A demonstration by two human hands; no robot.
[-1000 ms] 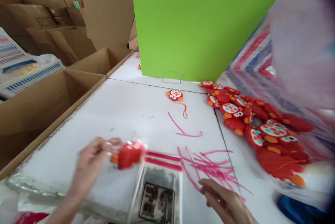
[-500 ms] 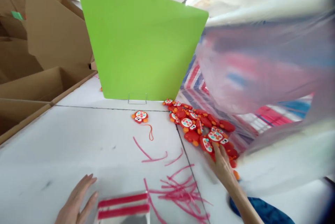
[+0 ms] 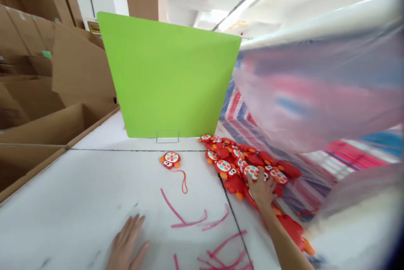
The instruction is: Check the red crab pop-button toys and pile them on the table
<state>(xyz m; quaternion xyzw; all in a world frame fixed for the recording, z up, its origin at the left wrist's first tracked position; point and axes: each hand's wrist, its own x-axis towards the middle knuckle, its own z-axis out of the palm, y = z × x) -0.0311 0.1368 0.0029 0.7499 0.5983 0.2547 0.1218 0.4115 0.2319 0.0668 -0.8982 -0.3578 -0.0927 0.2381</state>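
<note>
My right hand [image 3: 261, 189] rests on a heap of red turtle-like toys [image 3: 227, 167] at the table's right side. Its fingers are spread over a couple of them, and none is lifted. Each toy has orange feet, white-and-black eyes and a white oval with coloured spots; some lie with plain red backs up. Low on the left, my left hand [image 3: 128, 242] hovers over or lies on the white table, fingers stretched and holding nothing. A single turtle-like toy [image 3: 171, 159] lies apart near the middle, with an orange cord loop [image 3: 184, 183] beside it.
A green board [image 3: 170, 80] stands upright at the back, a wire stand [image 3: 167, 136] at its foot. Open cardboard boxes [image 3: 53, 126] line the left. Pink strips [image 3: 227, 253] lie on the white table [image 3: 78, 194]. Clear plastic sheeting [image 3: 303, 105] hangs over striped fabric at right.
The view has tilted up, so the striped box near the front has left the picture. My right hand has moved further over the heap. My left hand has shifted right in the picture.
</note>
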